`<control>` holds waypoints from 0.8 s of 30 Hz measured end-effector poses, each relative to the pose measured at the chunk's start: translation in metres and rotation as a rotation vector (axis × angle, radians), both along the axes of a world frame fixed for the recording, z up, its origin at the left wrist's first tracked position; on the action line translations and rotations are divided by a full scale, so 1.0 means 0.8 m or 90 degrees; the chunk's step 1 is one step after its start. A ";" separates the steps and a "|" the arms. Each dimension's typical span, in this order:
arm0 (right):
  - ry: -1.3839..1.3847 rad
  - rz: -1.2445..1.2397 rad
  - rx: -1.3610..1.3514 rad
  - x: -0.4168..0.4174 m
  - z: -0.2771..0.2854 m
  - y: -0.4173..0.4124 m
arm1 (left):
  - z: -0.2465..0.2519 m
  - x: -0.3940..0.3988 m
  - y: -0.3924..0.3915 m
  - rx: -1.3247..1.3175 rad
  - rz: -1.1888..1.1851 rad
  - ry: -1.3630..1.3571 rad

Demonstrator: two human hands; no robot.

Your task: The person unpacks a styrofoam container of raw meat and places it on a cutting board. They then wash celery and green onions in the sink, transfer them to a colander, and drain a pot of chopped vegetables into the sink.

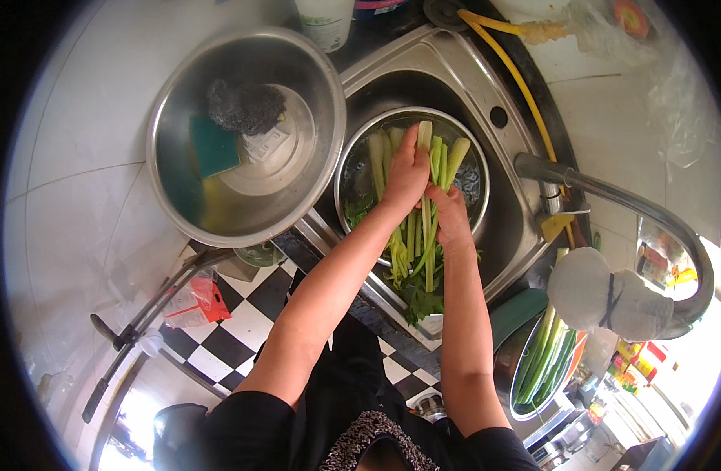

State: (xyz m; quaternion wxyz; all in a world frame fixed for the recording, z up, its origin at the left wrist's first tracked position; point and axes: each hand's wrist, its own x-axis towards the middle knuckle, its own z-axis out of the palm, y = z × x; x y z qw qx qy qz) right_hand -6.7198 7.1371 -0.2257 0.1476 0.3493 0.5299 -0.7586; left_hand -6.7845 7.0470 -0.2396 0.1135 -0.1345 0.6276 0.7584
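Note:
Both of my hands hold celery stalks (427, 235) over a round metal basin (487, 176) that stands in a stainless steel sink (513, 235). My left hand (406, 173) is closed around a pale stalk near its cut end. Just to its right and a little lower, my right hand (453, 218) grips several stalks, with the thumb laid across them. The leafy ends (422, 300) hang over the basin's near rim. More celery (377, 156) lies in the basin, where water shows.
On the left, a large steel bowl (160, 176) holds a metal scourer (246, 106) and a green scouring pad (214, 146). A curved faucet (637, 200) with a cloth-wrapped end (607, 294) reaches out at the right. Below it, green onions (543, 365) lie in an oval container.

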 end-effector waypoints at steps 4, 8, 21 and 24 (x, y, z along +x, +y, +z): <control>0.010 0.015 0.003 -0.004 0.011 -0.011 | 0.000 -0.024 -0.007 -0.136 -0.064 -0.061; 0.021 0.108 0.289 -0.013 0.031 -0.003 | 0.010 -0.031 -0.031 -0.199 -0.070 -0.019; -0.169 0.382 0.878 0.010 -0.030 -0.044 | -0.140 0.087 0.010 -0.336 -0.106 -0.234; -0.151 0.441 0.917 0.018 -0.076 -0.031 | -0.148 0.087 0.019 -0.435 -0.114 -0.305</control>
